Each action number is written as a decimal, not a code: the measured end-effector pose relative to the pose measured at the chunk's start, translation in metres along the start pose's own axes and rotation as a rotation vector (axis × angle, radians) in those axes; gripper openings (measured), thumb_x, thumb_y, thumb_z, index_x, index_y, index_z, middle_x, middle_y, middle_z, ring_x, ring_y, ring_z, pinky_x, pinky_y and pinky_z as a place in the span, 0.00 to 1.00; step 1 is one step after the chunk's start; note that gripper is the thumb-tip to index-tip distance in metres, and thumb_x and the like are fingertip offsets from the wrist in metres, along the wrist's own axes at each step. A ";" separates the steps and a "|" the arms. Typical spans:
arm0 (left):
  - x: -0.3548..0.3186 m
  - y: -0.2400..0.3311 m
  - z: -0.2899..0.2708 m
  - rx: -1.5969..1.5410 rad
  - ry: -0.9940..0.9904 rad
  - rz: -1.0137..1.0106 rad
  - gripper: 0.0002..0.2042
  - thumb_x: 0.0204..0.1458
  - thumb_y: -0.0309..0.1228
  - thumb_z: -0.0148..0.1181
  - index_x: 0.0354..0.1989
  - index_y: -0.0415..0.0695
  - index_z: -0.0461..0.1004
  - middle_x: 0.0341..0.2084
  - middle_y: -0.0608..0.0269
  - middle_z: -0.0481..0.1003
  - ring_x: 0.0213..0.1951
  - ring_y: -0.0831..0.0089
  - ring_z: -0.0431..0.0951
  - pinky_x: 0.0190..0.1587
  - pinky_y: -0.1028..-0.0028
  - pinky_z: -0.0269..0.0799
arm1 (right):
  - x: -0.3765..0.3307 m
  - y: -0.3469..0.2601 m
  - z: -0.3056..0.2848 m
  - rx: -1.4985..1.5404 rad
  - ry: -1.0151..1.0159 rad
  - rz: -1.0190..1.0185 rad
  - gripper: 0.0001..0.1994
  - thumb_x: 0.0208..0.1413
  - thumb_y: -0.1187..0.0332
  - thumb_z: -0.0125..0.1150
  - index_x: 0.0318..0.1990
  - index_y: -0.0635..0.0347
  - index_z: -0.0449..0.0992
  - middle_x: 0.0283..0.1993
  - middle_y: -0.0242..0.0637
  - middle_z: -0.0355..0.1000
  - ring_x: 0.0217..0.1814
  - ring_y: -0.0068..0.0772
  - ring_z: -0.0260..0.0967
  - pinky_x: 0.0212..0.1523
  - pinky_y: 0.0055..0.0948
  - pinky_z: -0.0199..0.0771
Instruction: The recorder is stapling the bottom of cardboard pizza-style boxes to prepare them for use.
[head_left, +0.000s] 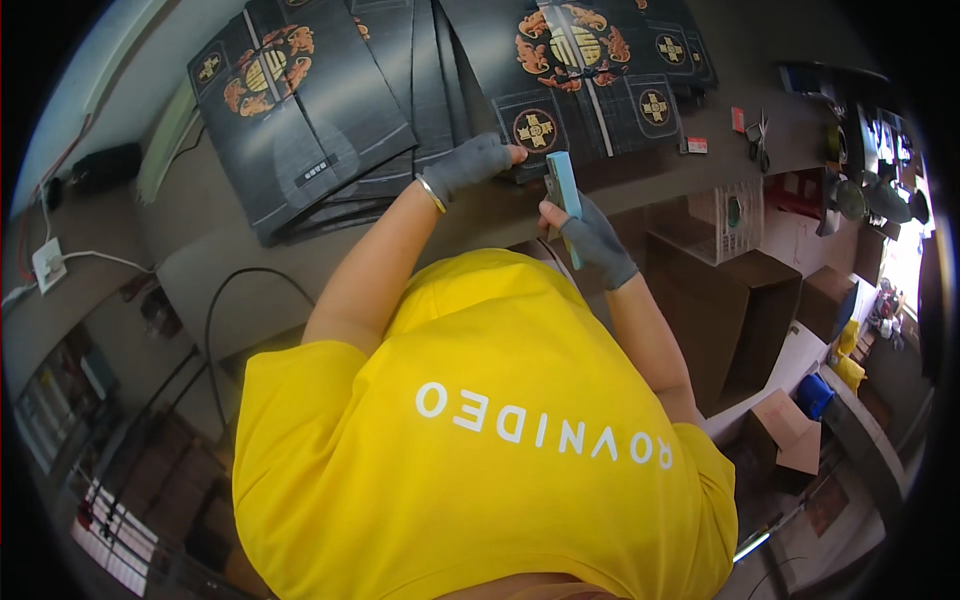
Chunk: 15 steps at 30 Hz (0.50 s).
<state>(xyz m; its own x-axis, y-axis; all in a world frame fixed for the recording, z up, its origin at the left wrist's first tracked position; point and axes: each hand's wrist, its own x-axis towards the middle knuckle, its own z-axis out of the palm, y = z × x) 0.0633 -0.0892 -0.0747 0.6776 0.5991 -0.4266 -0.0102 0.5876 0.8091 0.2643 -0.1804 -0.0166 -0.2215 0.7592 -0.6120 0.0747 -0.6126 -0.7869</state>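
My right hand (pixel 602 248), in a grey fingerless glove, is wrapped around a light blue stapler (pixel 566 190) that points away from me. Its jaw end is close to the near edge of a black printed sheet (pixel 598 118) with gold and orange emblems. At that sheet's near left corner my left hand (pixel 468 166), gloved the same way, has its fingers closed on the edge; the fingertips are partly hidden. To the left lies a fanned pile of similar black printed sheets (pixel 345 118), overlapping one another.
Scissors (pixel 760 143) and two small red boxes, one of them here (pixel 695 145), lie on the table at the right. Below its edge are a brown cardboard box (pixel 715 320) and a white wire basket (pixel 738 220). A white socket (pixel 48 262) with cables is at far left.
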 end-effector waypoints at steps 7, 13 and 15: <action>-0.002 -0.003 0.007 -0.111 -0.031 0.059 0.17 0.54 0.35 0.52 0.45 0.34 0.73 0.38 0.63 0.76 0.39 0.78 0.73 0.46 0.78 0.68 | 0.004 -0.011 0.006 -0.126 0.072 0.061 0.17 0.55 0.65 0.57 0.48 0.66 0.70 0.24 0.29 0.67 0.21 0.19 0.64 0.24 0.21 0.64; -0.006 0.001 0.016 0.006 0.044 0.144 0.13 0.54 0.35 0.54 0.41 0.38 0.74 0.34 0.69 0.73 0.34 0.80 0.69 0.42 0.79 0.66 | 0.011 -0.005 0.010 -0.201 0.140 0.086 0.14 0.55 0.62 0.59 0.41 0.65 0.72 0.19 0.29 0.66 0.17 0.21 0.63 0.19 0.22 0.62; -0.004 0.000 0.023 0.023 0.166 0.159 0.14 0.55 0.35 0.54 0.46 0.40 0.72 0.36 0.67 0.73 0.37 0.79 0.72 0.39 0.78 0.70 | 0.015 -0.001 0.007 -0.194 0.145 0.112 0.13 0.55 0.62 0.60 0.39 0.64 0.72 0.20 0.29 0.66 0.17 0.21 0.63 0.19 0.22 0.62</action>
<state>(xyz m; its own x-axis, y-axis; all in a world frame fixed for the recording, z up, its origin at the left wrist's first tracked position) 0.0776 -0.1043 -0.0639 0.5388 0.7651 -0.3524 -0.0892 0.4678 0.8793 0.2544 -0.1696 -0.0242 -0.0603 0.7214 -0.6899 0.2792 -0.6513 -0.7056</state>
